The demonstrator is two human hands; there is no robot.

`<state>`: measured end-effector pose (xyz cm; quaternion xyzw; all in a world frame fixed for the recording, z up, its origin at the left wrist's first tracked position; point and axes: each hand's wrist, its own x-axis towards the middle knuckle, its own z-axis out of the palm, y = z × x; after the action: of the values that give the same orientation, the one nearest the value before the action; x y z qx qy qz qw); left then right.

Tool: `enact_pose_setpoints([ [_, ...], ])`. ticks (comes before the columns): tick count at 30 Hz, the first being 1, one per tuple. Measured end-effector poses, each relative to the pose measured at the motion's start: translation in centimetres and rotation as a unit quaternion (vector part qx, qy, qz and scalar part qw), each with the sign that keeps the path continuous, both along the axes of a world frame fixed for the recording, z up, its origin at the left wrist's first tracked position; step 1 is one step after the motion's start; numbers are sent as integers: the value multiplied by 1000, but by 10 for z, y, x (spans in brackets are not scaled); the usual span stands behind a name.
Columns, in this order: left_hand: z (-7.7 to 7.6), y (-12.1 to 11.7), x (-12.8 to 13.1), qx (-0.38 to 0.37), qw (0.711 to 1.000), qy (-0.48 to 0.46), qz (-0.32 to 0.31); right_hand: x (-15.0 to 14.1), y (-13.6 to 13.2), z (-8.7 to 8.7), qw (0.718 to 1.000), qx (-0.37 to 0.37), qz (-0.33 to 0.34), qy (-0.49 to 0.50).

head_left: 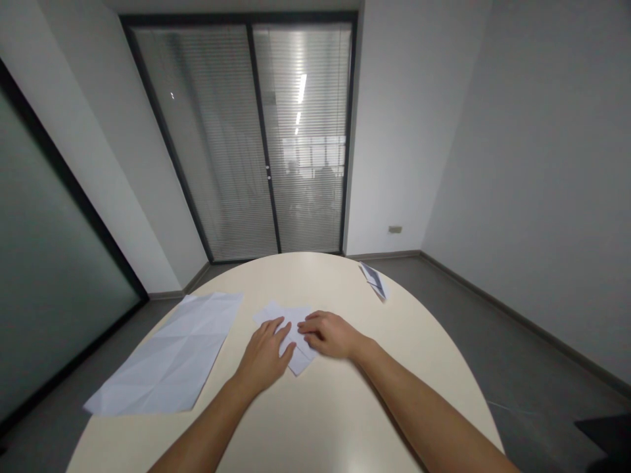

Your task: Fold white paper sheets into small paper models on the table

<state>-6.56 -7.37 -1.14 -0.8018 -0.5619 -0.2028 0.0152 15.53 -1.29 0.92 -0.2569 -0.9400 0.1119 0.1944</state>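
Observation:
A small white folded paper (288,318) lies on the round cream table (315,420), near its middle. My left hand (265,353) rests flat on the paper's left part with fingers stretched out. My right hand (329,334) lies on the paper's right part, fingers curled and pressing down along a fold. Both hands hide much of the paper.
A large creased white sheet (170,358) lies flat on the table's left side. A small folded paper piece (374,280) sits at the table's far right edge. Beyond the table are grey floor, white walls and a glass door with blinds (261,144).

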Motion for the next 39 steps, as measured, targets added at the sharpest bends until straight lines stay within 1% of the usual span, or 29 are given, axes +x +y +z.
enact_pose_setpoints([
  [3, 1, 0, 0, -5, 1000, 7, -3, 1, 3, -5, 1000, -4, -10, 5],
  [5, 3, -1, 0, -8, 1000, 12, -6, 2, 4, -7, 999, -12, -44, -9],
  [9, 7, -2, 0, -8, 1000, 9, -18, 6, 3, -10, 989, -49, -131, -44],
  [12, 8, -3, 1, -5, 1000, 4, -25, 8, 3, -10, 984, -68, -153, -57],
  [15, 7, -3, 2, -4, 1000, 1, -23, 8, 3, -9, 986, -59, -145, -57],
  [25, 9, -4, 6, -3, 1000, -2, 3, 7, 6, -8, 996, 29, -79, -11],
  [30, 8, -3, 6, -9, 1000, 0, 7, 4, 3, -2, 998, 29, -59, -8],
  [35, 7, -2, 6, -15, 999, 29, 17, 4, 1, 2, 999, 29, -30, 1],
  [39, 8, -3, 6, -16, 999, 40, 13, 4, 0, 6, 1000, 18, -12, -1],
])
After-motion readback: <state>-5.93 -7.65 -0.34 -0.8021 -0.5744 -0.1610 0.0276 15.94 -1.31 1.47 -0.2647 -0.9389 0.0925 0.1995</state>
